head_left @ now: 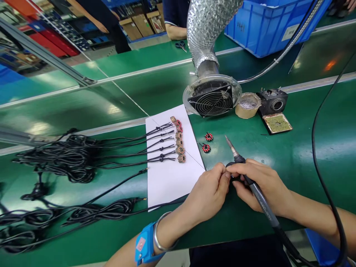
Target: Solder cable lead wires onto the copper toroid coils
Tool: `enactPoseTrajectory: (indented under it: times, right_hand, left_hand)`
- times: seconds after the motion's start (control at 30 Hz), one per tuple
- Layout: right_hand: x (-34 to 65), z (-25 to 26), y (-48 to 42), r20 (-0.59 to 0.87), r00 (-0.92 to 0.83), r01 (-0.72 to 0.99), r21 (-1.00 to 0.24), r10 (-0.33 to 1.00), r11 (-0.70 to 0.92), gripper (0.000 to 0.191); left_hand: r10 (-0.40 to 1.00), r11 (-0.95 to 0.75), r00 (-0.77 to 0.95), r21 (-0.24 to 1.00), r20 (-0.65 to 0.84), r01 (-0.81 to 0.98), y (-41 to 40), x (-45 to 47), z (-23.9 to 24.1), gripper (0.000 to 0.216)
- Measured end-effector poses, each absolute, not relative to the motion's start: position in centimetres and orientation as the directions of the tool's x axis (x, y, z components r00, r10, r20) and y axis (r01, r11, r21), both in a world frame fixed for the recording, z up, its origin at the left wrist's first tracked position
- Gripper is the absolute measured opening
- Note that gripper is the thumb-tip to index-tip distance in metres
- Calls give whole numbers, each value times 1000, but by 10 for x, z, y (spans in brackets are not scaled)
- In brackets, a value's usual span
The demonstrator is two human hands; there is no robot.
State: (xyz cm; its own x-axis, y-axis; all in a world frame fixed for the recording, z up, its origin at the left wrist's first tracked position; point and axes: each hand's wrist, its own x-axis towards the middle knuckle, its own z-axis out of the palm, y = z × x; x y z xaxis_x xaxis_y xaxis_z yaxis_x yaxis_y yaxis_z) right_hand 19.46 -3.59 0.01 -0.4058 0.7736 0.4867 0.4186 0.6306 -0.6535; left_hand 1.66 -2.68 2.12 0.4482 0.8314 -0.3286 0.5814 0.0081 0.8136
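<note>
- The glossy green tabletop [303, 155] ends at a near edge just beyond the person's lap; a pale metal rail borders its far side.
- Bare green surface lies right of the hands; to the left, coiled black cords [80, 157] and a white paper sheet [164, 185] crowd it.
- The left hand [210, 191] is curled, thumb and forefinger pinched on a small dark piece [231, 170], mostly hidden.
- The right hand [267, 185] is closed around the slim grey-and-black soldering iron [260, 196], fingertips close to the left's.
- The iron's tip lies beyond both hands, just right of two red-and-black ring coils [207, 142].
- Its long axis slants, tip pointing far left, handle running near right.
- I cannot tell the dark piece's axis.
</note>
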Motion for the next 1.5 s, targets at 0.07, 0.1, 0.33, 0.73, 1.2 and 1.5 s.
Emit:
enactPoseTrajectory:
  times: [0.07, 0.1, 0.33, 0.73, 1.2, 1.5]
  right_hand:
    - [196, -2, -36, 470, -426, 411, -661, 773, 628, 35]
    - [196, -2, -36, 464, -447, 405, -658, 765, 636, 35]
    - [200, 11, -34, 407, -680, 539, -289, 611, 792, 30]
    - [232, 13, -48, 484, -169, 493, -713, 859, 499, 37]
    - [240, 14, -58, 342, -152, 417, -829, 928, 373, 22]
    - [234, 15, -60, 352, -128, 376, -848, 927, 374, 21]
  left_hand:
    - [825, 21, 460, 831, -329, 556, -27, 15, 20, 24]
    - [813, 33, 475, 840, -337, 541, -26, 14, 18, 24]
    - [612, 415, 548, 822, -570, 391, -11, 9, 9, 5]
    - [831, 424, 261, 863, -492, 275, -21, 25, -2, 21]
    - [862, 338, 258, 874, -436, 348, -25, 27, 0, 21]
    - [867, 323, 259, 877, -425, 356, -25, 27, 0, 22]
